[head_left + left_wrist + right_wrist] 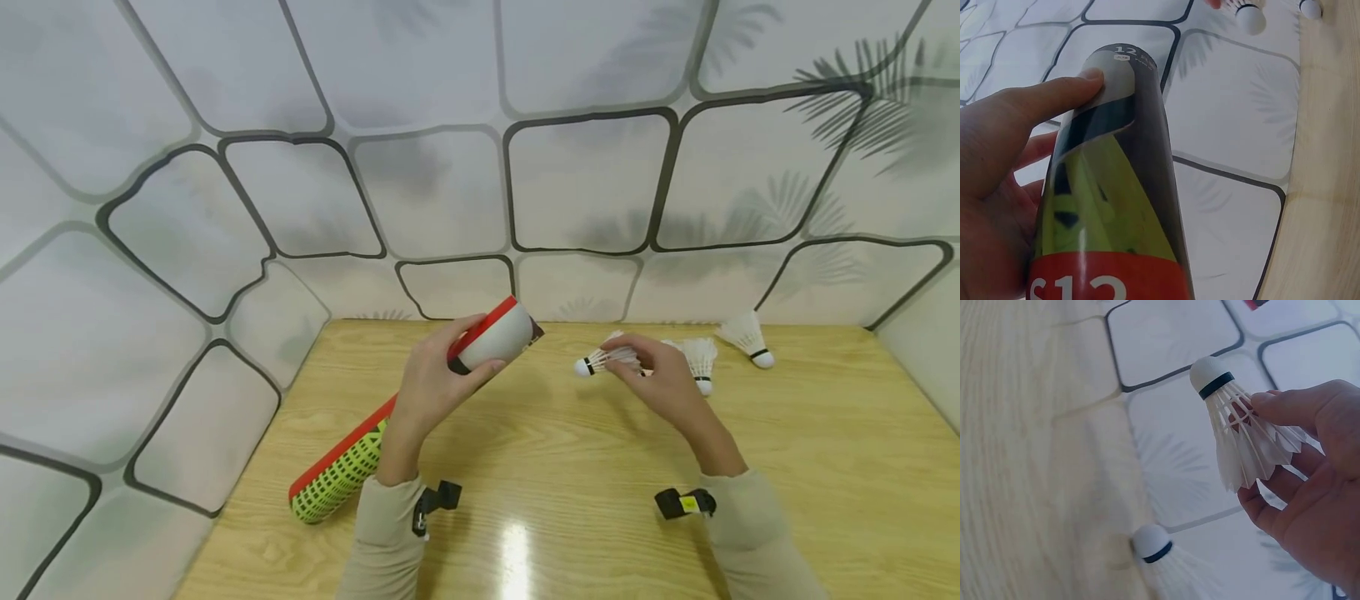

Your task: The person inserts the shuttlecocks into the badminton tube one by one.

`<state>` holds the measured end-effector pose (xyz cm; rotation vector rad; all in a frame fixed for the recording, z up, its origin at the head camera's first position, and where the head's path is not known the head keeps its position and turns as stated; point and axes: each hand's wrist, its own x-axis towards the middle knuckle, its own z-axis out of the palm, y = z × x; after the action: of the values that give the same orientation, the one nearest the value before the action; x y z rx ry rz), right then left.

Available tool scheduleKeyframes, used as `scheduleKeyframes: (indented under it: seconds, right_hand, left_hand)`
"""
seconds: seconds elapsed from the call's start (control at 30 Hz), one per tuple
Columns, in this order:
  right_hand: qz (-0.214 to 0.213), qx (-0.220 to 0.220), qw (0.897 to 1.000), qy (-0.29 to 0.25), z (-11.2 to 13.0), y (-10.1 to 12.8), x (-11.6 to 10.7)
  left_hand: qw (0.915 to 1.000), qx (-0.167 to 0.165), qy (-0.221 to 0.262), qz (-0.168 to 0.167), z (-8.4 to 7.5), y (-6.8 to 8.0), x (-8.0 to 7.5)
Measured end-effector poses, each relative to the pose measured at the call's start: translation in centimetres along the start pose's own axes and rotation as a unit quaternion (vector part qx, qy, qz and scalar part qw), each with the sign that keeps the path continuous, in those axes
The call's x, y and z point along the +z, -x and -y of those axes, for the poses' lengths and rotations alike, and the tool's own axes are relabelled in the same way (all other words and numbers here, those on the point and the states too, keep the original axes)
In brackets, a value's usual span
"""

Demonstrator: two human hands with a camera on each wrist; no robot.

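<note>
My left hand [431, 383] grips a long shuttlecock tube [498, 337] near its upper end. Red, white and dotted green cover the tube, which slants up to the right; its lower end is at the left of the table. In the left wrist view, the thumb lies along the printed tube wall [1107, 187]. My right hand [667, 383] pinches a white feather shuttlecock [592, 364] by its skirt, thumb on one side. The right wrist view shows the round cork [1208, 374] with its dark band pointing away from the palm. A gap separates cork and tube.
Behind the right hand, a shuttlecock [702, 367] rests on the wooden table [555, 475]. Farther right, another shuttlecock [746, 337] lies near the back edge. A patterned cloth wall [435, 196] rises behind the table and along its left side.
</note>
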<state>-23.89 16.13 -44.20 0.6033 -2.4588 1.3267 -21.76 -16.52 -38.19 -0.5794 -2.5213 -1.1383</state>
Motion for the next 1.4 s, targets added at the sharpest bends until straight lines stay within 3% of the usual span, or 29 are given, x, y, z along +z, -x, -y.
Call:
scheduleKeyframes:
  seconds: [0.43,0.63,1.07,1.4]
  right_hand:
    - [-0.068,-0.01,0.998,0.001,4.4,1.3,-3.3]
    - [-0.096,-0.039,0.994,-0.024,5.8,1.6,-4.2]
    - [-0.131,-0.09,0.985,-0.064,6.5,2.2,-5.5]
    - [-0.15,-0.086,0.983,-0.068,7.6,2.5,-5.8]
  left_hand:
    - [0.9976,0.044,0.049,0.017,-1.6,0.1,0.6]
    - [0.9958,0.069,0.055,0.023,-2.2,0.1,1.1]
    - [0.992,0.101,0.066,0.038,-3.1,0.2,1.8]
    - [0.9844,0.147,0.088,0.039,-3.8,0.2,2.2]
